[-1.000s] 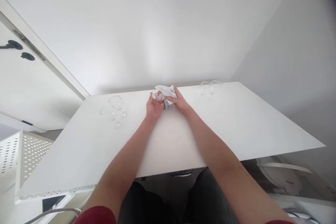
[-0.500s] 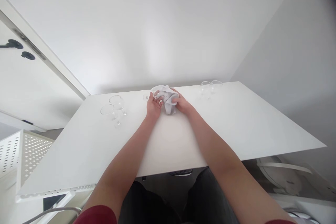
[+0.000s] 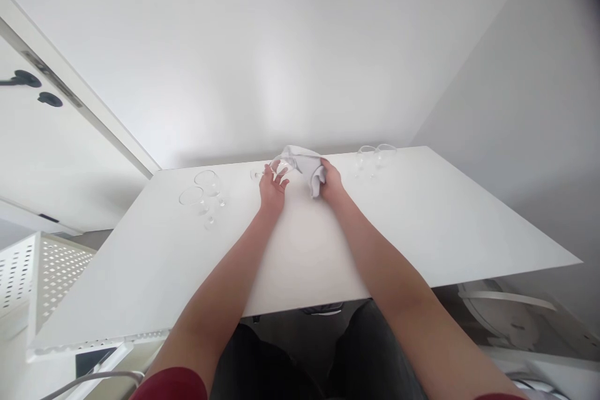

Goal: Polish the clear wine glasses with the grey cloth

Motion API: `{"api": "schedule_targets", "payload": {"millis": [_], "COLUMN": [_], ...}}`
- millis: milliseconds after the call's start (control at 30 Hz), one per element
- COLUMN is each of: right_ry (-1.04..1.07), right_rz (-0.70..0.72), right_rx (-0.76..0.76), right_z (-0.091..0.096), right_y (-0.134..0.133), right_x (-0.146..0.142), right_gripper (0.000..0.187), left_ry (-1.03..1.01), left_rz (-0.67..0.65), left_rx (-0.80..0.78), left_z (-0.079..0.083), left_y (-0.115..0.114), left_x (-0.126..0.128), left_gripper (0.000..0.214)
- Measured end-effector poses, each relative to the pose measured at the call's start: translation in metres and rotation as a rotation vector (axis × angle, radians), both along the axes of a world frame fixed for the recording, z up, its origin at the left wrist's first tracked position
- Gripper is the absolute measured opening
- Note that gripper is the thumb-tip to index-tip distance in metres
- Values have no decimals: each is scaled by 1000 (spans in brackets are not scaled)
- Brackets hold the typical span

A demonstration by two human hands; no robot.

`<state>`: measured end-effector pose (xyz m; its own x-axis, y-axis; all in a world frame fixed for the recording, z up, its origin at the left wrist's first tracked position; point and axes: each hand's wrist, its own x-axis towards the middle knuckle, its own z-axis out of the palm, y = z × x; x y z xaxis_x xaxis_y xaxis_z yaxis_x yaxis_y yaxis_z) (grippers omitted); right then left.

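Note:
Over the far middle of the white table (image 3: pixel 309 250), my left hand (image 3: pixel 273 187) supports a clear wine glass (image 3: pixel 280 165). The glass lies tilted on its side, its foot out to the left and its bowl toward the right. A light grey cloth (image 3: pixel 307 165) is bunched in my right hand (image 3: pixel 332 182), and one end reaches over to the bowl's rim. Whether part of the cloth is inside the bowl I cannot tell. The fingers of my left hand curl loosely round the glass.
Two stemmed glasses (image 3: pixel 207 182) stand on the left of the table, and two more (image 3: pixel 385 153) at the back right. A white wall (image 3: pixel 276 56) rises behind the table. A white perforated rack (image 3: pixel 60 269) is at the left edge, and a door (image 3: pixel 37 137) lies beyond it.
My right hand has drawn to the right with the cloth, away from my left hand. The glass has shifted slightly left, and more of its bowl shows.

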<state>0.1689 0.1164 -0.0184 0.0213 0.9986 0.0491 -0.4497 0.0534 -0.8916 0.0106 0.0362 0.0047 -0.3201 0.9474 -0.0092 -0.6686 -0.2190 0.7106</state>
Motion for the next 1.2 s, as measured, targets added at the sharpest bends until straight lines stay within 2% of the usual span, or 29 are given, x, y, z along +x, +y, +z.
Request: {"api": "schedule_targets", "payload": {"millis": [67, 133, 333, 400, 533, 600, 733, 833, 933, 1033, 1200], "right_ry": [12, 4, -87, -68, -113, -167, -146, -51, -1, -90, -352], "right_rz": [-100, -101, 157, 250, 488, 545, 479, 442, 458, 430, 313], "right_rx": [11, 48, 194, 197, 217, 248, 287, 243, 189, 247, 468], "right_z": [0, 4, 20, 24, 28, 28, 25, 23, 21, 21, 22], "right_y": [0, -5, -29, -36, -47, -50, -46, -39, -35, -37, -46], "right_x": [2, 2, -5, -5, -6, -7, -8, -4, -1, -5, -16], "right_gripper": [34, 34, 28, 36, 70, 84, 91, 89, 89, 84, 68], "left_ry": [45, 106, 192, 182, 182, 155, 106, 164, 211, 206, 246], "left_rz": [20, 43, 107, 86, 30, 8, -69, -115, -137, -111, -78], "left_rx": [-10, -29, -23, -38, -51, -39, 70, 164, 164, 94, 33], "left_z": [0, 0, -1, -2, -4, -4, -2, 0, 0, -2, -9], "left_y": [-1, -3, -4, -4, -3, -3, -4, -5, -5, -3, 0], "left_x": [2, 4, 8, 9, 9, 9, 9, 10, 11, 10, 9], "left_gripper": [30, 25, 23, 22, 23, 24, 22, 16, 16, 24, 35]}}
